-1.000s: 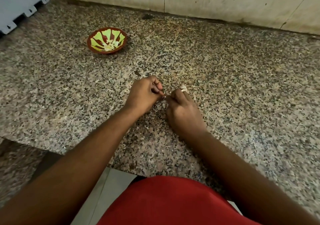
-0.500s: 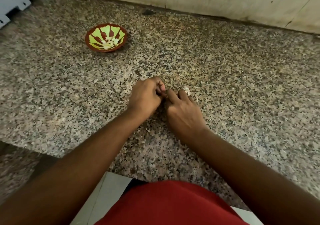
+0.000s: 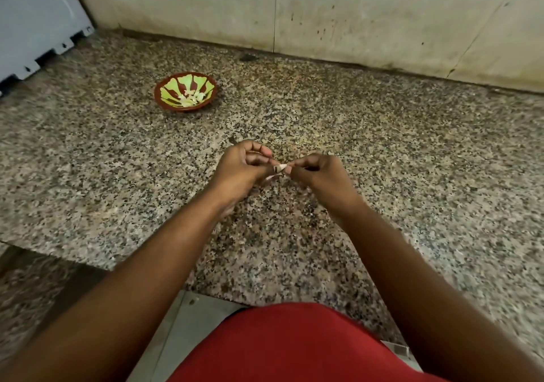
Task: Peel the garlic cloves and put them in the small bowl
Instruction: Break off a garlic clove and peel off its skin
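Peeling: I pinch one garlic clove (image 3: 282, 168) between both hands' fingertips.
Left hand (image 3: 244, 169): thumb and forefinger clamp clove's left end.
Right hand (image 3: 321, 175): fingertips nip loose skin; pull sideways, gently.
Small bowl (image 3: 186, 91): well beyond my left knuckles.

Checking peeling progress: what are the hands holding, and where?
Both hands, left and right, pinch one garlic clove by its opposite ends.
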